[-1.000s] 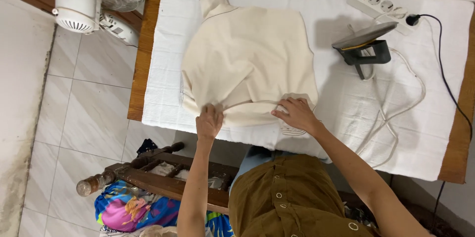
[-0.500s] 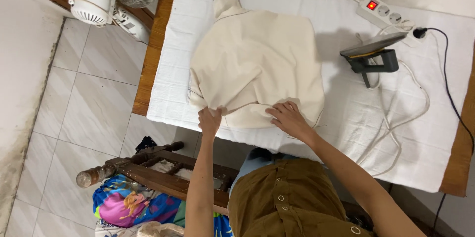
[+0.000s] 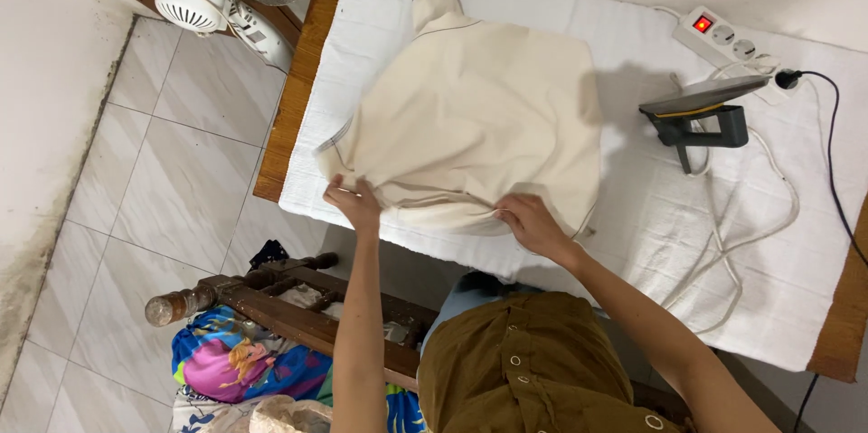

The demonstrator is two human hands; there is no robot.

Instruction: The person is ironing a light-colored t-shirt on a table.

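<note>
On white padded table [image 3: 633,207]: left hand [image 3: 355,201], right hand [image 3: 529,221] pinching cream garment [image 3: 479,117] hem.

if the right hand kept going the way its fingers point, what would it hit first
The right hand points up and left across the table, so it would first push into the cream garment it already touches, well left of the iron. Depth is hard to judge from above.
</note>
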